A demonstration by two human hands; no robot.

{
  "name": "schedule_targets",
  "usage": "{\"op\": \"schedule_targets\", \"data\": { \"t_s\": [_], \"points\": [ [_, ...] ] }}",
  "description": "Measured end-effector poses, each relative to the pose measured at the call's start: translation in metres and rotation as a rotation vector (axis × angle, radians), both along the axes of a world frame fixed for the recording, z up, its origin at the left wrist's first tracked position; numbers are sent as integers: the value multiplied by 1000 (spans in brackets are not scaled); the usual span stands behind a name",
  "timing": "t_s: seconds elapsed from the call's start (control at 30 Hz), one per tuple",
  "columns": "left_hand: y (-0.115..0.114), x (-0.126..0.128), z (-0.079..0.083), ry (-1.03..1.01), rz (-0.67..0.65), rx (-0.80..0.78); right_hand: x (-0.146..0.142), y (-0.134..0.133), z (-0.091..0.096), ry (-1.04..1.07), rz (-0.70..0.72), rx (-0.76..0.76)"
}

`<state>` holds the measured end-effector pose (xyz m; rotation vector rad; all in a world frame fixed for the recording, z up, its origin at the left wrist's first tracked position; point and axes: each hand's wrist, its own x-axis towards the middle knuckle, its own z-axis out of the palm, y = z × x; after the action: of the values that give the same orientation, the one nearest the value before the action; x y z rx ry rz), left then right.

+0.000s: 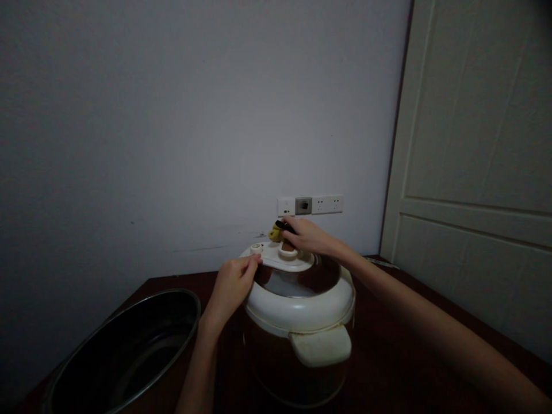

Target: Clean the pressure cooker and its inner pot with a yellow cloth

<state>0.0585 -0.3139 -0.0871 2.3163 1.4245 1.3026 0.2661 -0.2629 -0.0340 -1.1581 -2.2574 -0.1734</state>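
In the head view, a large dark brown pot (297, 374) with a white rim and white side handle (323, 346) stands on the table. A lid (297, 284) with a white top plate and a small white knob (256, 248) covers it. My left hand (233, 284) is closed, its thumb and fingertips pressed at the left edge of the lid's plate. Above the lid's raised grip (288, 248), my right hand (308, 234) is closed around a black handle (285, 226). A small yellow piece (275, 233) sits beside that handle; I cannot tell its kind.
A wide, deep dark pot (196, 305) with a metal rim stands at the left front, open at the top. Behind the pot, sockets and a switch (303, 205) are on the wall. A pale panelled door (470, 144) rises on the right. The table (388, 333) is dark red.
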Motion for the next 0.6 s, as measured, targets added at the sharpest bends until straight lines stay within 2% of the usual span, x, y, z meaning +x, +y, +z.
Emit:
{"op": "schedule_targets", "data": {
  "t_s": [0.17,0.43,0.53,0.6],
  "points": [
    [0,0,1,0,6,4,-2,-33,-15,3,90,76],
    [1,-1,-1,8,19,1,12,-64,-42,133,311,127],
    [0,-1,-1,26,30,13,19,-75,-44,158,358,122],
    [0,-1,-1,39,33,28,24,-75,-39,250,330,163]
  ]
}}
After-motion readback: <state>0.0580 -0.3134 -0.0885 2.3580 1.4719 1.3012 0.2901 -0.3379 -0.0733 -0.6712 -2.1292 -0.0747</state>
